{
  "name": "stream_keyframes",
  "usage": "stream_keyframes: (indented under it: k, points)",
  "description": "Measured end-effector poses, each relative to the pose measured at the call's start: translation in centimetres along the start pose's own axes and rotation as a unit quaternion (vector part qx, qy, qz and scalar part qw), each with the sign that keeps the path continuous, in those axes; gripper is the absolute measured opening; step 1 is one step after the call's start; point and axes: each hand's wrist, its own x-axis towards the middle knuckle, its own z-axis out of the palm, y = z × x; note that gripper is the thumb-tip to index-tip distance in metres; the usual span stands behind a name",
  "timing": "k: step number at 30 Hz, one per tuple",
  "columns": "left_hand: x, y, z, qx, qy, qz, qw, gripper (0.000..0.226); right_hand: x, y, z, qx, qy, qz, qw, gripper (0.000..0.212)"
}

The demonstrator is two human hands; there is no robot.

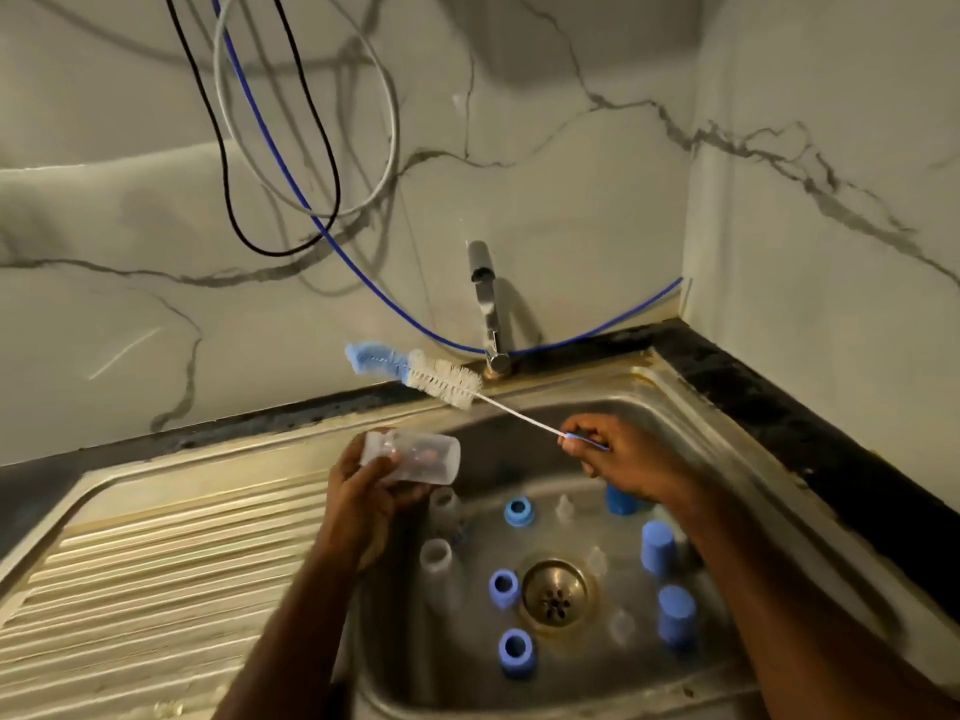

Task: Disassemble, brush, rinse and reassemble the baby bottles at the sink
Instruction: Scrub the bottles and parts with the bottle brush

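My left hand (363, 491) grips a clear baby bottle body (415, 456), held on its side over the sink's left edge. My right hand (618, 454) holds the thin handle of a bottle brush (441, 379); its white bristles and blue sponge tip point up and left, outside the bottle. In the steel sink (691, 423) lie loose parts: two clear bottle bodies (435, 556), blue screw rings (504, 588), blue caps (658, 549) and clear teats (621, 625), spread around the drain (555, 592).
A chrome tap (485, 304) stands at the sink's back rim. A ribbed steel drainboard (156, 579) stretches to the left. Black, white and blue cables (291, 163) hang down the marble wall. A dark counter edge (779, 407) runs along the right.
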Motion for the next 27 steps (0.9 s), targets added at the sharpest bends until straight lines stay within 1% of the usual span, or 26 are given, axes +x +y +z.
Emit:
stream_keyframes:
  k: [1,3,5,7,10,11,12,13,15,16,17,18,20,22,24,27]
  points:
    - [0.3,0.0,-0.3,-0.017,0.023,0.009,1.000,0.041,0.2,0.1,0.2,-0.019,0.024,-0.015,0.999,0.008]
    - [0.9,0.1,-1.0,0.004,0.070,0.041,0.997,0.051,0.5,-0.1,0.3,-0.054,0.058,-0.035,0.996,0.007]
    - [1.3,0.6,-1.8,0.077,0.101,0.099,0.987,0.038,0.6,-0.2,0.3,-0.060,0.057,-0.036,0.996,0.008]
    - [1.5,0.8,-2.6,0.176,0.131,0.155,0.963,0.030,0.4,-0.2,0.3,-0.070,0.039,-0.029,0.996,0.008]
    - [1.3,1.1,-2.7,0.282,0.150,0.197,0.927,0.035,0.4,-0.2,0.4,-0.065,0.032,-0.016,0.997,0.006]
    - [1.3,1.1,-2.8,0.324,0.153,0.208,0.910,0.039,0.4,-0.3,0.5,-0.057,0.031,-0.014,0.998,0.008]
    - [1.6,1.0,-3.1,0.377,0.160,0.218,0.886,0.045,0.4,-0.5,0.5,-0.048,0.033,-0.011,0.998,0.010]
    - [1.8,0.9,-3.4,0.437,0.169,0.225,0.854,0.050,0.3,-0.6,0.4,-0.039,0.033,-0.009,0.999,0.013]
    - [2.4,0.7,-4.4,0.556,0.200,0.229,0.774,0.059,-0.1,-1.0,0.0,-0.033,0.024,-0.007,0.999,0.013]
    - [2.6,0.6,-5.1,0.601,0.215,0.217,0.739,0.061,-0.3,-1.2,-0.1,-0.034,0.017,-0.007,0.999,0.012]
    - [2.6,0.6,-5.5,0.630,0.229,0.193,0.717,0.062,-0.5,-1.3,-0.3,-0.037,0.011,-0.009,0.999,0.012]
    - [2.7,0.4,-6.0,0.647,0.238,0.167,0.705,0.062,-0.7,-1.3,-0.4,-0.039,0.008,-0.013,0.999,0.012]
    - [2.6,0.4,-6.4,0.663,0.251,0.122,0.695,0.063,-0.9,-1.3,-0.6,-0.034,0.002,-0.016,0.999,0.013]
    - [2.7,0.5,-6.7,0.667,0.263,0.100,0.690,0.064,-1.0,-1.4,-0.7,-0.026,-0.001,-0.021,0.999,0.018]
    - [2.8,0.6,-7.0,0.666,0.261,0.098,0.692,0.065,-1.1,-1.4,-0.7,-0.026,-0.007,-0.016,1.000,0.020]
    - [2.9,0.4,-7.4,0.654,0.246,0.113,0.706,0.065,-1.1,-1.3,-0.8,-0.027,-0.026,0.004,0.999,0.017]
